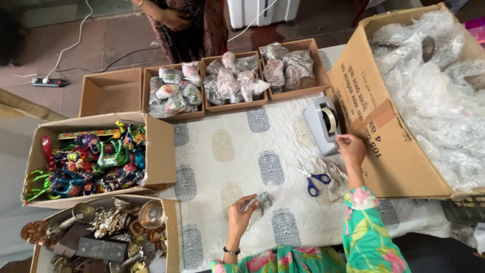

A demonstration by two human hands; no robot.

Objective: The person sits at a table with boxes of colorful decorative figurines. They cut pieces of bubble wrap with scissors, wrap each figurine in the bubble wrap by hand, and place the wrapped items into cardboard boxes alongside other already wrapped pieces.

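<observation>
Bubble-wrapped item (258, 200) lies on the patterned tablecloth (237, 151), grasped by the left hand (240, 215). Right hand (350, 150) reaches the grey tape dispenser (323, 125), fingers pinched at its front edge (what they grip cannot be told). Blue-handled scissors (312, 179) lie between the hands.

three small brown boxes (235, 81) of wrapped bundles top centre; big brown carton (384, 136) right, printed side.

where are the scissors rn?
Head view, right of centre: the blue-handled scissors lie on the patterned cloth, just below the tape dispenser and left of the right hand.
</observation>
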